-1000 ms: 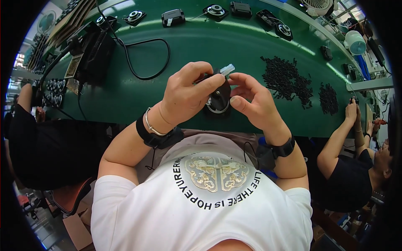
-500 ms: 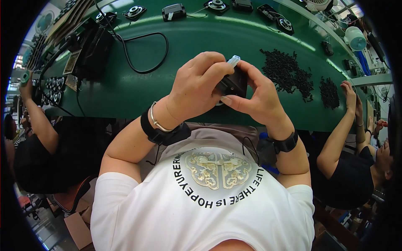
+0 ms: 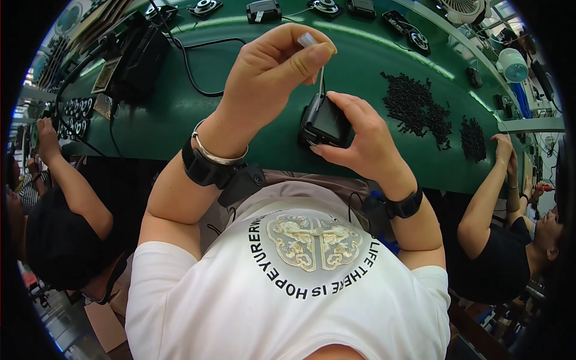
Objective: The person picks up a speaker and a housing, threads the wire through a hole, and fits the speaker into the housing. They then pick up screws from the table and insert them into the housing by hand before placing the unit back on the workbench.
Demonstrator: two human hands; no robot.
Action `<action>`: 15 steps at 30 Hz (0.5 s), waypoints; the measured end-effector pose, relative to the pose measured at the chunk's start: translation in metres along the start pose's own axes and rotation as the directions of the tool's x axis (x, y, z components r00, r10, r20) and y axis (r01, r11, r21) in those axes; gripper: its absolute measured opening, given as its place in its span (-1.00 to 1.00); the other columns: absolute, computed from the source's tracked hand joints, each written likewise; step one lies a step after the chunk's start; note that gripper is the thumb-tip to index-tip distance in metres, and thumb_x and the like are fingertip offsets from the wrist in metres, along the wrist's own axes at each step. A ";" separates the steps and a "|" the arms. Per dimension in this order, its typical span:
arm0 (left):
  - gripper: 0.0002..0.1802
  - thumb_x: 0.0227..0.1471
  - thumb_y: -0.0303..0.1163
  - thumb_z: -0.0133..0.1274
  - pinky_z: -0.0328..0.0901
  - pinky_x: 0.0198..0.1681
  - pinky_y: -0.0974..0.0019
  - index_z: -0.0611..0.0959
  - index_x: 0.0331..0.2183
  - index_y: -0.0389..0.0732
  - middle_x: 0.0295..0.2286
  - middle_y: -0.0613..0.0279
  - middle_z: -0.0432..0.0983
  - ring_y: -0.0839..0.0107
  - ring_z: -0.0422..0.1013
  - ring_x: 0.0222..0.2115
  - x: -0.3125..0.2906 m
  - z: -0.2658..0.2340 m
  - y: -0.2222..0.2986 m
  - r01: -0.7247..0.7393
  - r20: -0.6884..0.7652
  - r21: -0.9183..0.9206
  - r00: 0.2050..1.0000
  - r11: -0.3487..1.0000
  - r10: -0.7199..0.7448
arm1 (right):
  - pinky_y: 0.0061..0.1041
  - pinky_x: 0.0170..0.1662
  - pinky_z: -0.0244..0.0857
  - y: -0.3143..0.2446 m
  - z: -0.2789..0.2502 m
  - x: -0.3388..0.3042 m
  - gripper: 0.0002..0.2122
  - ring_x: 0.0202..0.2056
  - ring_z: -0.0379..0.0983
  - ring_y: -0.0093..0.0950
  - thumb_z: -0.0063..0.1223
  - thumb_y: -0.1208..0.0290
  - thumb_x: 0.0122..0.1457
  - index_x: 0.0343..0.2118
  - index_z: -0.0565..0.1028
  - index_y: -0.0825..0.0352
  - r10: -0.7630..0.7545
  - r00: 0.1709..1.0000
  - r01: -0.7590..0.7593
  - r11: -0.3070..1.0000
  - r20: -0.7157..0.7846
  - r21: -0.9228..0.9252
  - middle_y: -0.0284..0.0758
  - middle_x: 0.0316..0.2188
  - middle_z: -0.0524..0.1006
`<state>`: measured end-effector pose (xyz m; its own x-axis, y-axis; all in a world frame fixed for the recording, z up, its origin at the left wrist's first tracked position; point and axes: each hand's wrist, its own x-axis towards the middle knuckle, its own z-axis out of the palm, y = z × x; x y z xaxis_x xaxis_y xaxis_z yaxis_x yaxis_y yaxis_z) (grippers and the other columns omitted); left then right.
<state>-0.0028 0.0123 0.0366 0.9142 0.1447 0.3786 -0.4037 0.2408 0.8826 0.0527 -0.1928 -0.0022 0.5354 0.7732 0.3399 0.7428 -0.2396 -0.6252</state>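
My left hand (image 3: 273,72) is raised above the bench, thumb and fingers pinched on a thin pale wire (image 3: 321,81). A translucent white plug connector (image 3: 306,39) sticks up from between those fingers. The wire runs down, taut, to the top edge of a black plastic speaker box (image 3: 327,122). My right hand (image 3: 366,135) clasps that box, thumb along the near edge and fingers over the far right side. The box rests on or just above the green bench top (image 3: 264,144); I cannot tell which. Its underside is hidden.
Loose black screws or pins (image 3: 417,108) lie in a heap on the right, with a smaller heap (image 3: 473,138) beyond. Round speakers (image 3: 324,6) and black boxes (image 3: 264,11) line the far side. A black cable (image 3: 189,69) loops at left. Co-workers sit on both sides.
My left hand has lifted up and away from the box, drawing the wire and connector with it. The right hand stays on the box, now more fully visible.
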 end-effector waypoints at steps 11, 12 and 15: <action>-0.83 0.11 -0.40 0.21 0.34 -0.34 0.46 0.67 -0.26 -0.27 -0.47 0.35 0.50 0.58 0.40 -0.43 -0.025 -0.003 -0.036 0.078 0.180 0.590 0.958 0.803 -0.225 | -0.31 0.10 0.31 0.011 0.015 -0.012 -0.33 0.01 0.42 -0.18 0.45 0.38 -0.21 0.05 0.45 0.41 0.038 0.999 -0.037 0.994 -0.002 0.099 -0.12 -0.02 0.49; -0.85 0.10 -0.39 0.21 0.34 -0.35 0.46 0.68 -0.29 -0.25 -0.47 0.36 0.52 0.60 0.40 -0.43 -0.026 -0.002 -0.037 -0.047 0.222 0.712 0.961 0.700 -0.162 | -0.30 0.09 0.31 0.010 0.015 -0.012 -0.34 0.01 0.41 -0.17 0.45 0.38 -0.21 0.05 0.45 0.41 0.050 0.999 -0.051 0.995 0.008 0.086 -0.12 -0.01 0.49; -0.86 0.05 -0.41 0.23 0.36 -0.34 0.42 0.69 -0.33 -0.26 -0.47 0.33 0.54 0.55 0.43 -0.43 -0.022 -0.002 -0.034 -0.081 0.249 0.766 0.952 0.638 -0.179 | -0.30 0.09 0.32 0.007 0.015 -0.014 -0.34 0.01 0.41 -0.17 0.45 0.38 -0.21 0.04 0.45 0.41 0.074 0.997 -0.075 0.996 0.029 0.058 -0.11 -0.01 0.49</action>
<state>-0.0091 0.0032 -0.0023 0.9514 -0.1448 0.2717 -0.3033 -0.5930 0.7459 0.0442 -0.1964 -0.0215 0.5768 0.7700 0.2726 0.6761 -0.2628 -0.6884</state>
